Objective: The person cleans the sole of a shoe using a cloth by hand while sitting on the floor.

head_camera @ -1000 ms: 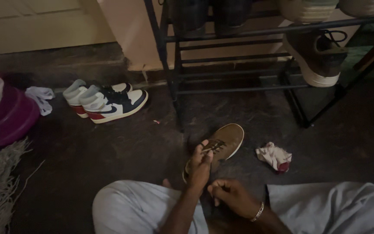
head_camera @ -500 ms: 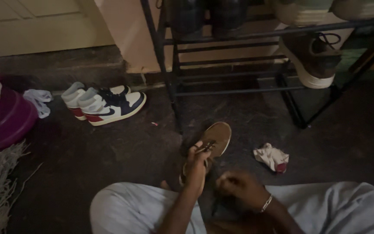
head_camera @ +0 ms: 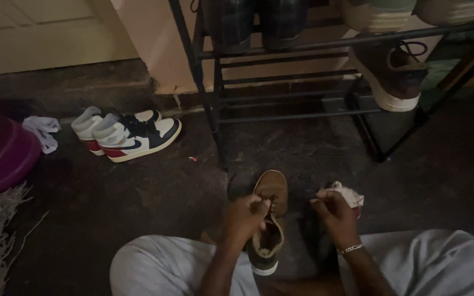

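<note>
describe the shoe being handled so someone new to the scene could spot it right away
Start at the black metal shoe rack; on the dark floor just before it, between the person's knees, lies a tan low-top shoe. The left hand grips it. Unlike the white, red and navy high-tops, it is plain brown.

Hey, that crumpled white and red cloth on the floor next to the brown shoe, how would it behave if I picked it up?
The crumpled cloth looks soft and bunched, so it would probably hang limp rather than hold its shape. It seems thin, so likely light. Pushed across the dark floor, it would more likely drag and fold than slide or roll. The right hand is right beside it.
</note>
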